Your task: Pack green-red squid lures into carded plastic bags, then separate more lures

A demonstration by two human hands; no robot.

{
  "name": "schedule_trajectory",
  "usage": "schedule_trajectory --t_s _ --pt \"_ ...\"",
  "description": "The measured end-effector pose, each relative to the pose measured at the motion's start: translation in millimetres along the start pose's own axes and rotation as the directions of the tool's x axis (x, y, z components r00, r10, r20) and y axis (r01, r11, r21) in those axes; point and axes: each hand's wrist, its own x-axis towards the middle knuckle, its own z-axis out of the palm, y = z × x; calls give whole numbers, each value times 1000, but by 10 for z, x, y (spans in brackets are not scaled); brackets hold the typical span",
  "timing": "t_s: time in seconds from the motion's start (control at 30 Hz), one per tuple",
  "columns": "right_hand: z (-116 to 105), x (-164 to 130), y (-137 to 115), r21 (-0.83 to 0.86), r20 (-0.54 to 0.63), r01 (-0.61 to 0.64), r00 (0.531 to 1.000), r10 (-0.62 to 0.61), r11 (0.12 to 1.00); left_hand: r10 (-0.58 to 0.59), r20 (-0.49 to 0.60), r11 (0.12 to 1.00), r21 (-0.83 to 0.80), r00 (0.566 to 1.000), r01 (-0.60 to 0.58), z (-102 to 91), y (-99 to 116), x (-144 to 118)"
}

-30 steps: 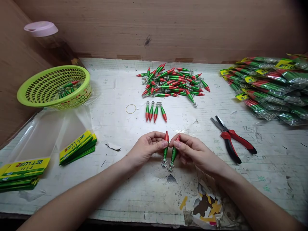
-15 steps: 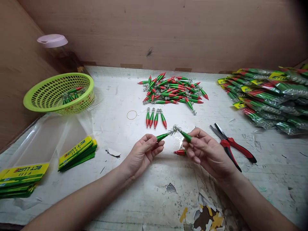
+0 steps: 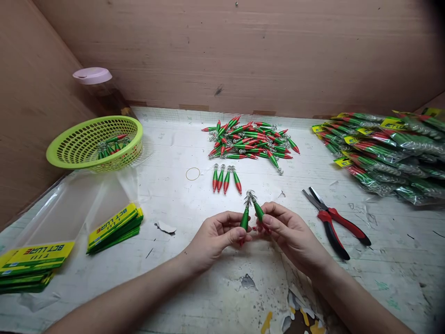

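My left hand [image 3: 222, 234] pinches a green and red squid jig [image 3: 244, 219], its spiked hook crown pointing up. In my right hand [image 3: 283, 227] is a second squid jig [image 3: 258, 211], tilted so that its hooks meet those of the first; whether they are tangled I cannot tell. A bit of another red tip [image 3: 254, 228] shows between the hands, mostly hidden. Beyond them lies a short row of squid jigs [image 3: 226, 181], hooks away from me. Behind that row is a loose pile of squid jigs [image 3: 252, 139].
Red-handled pliers [image 3: 335, 222] lie open at right, below stacked bagged jigs [image 3: 385, 153]. On the left are a green basket [image 3: 62, 155] holding jigs, a lidded bottle [image 3: 104, 95], and clear bags with yellow header cards [image 3: 114, 227]. A rubber band [image 3: 193, 174] lies near the row.
Both hands have drawn closer together and turned the two jigs from nearly sideways to steeply upright, hooks still together. The whole view has shifted slightly.
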Motion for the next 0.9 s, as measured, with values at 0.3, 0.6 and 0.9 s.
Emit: schedule_trajectory --t_s 0.3,0.6,0.9 --pt "-12 9 18 14 12 -9 1000 9 1000 -19 -54 999 30 998 20 24 51 5" --pt "23 1 -4 -16 42 -33 999 34 999 13 -100 991 132 995 0 20 52 -2" --pt "10 -2 12 -40 85 -27 996 30 999 10 -113 989 144 993 7 24 58 -11"
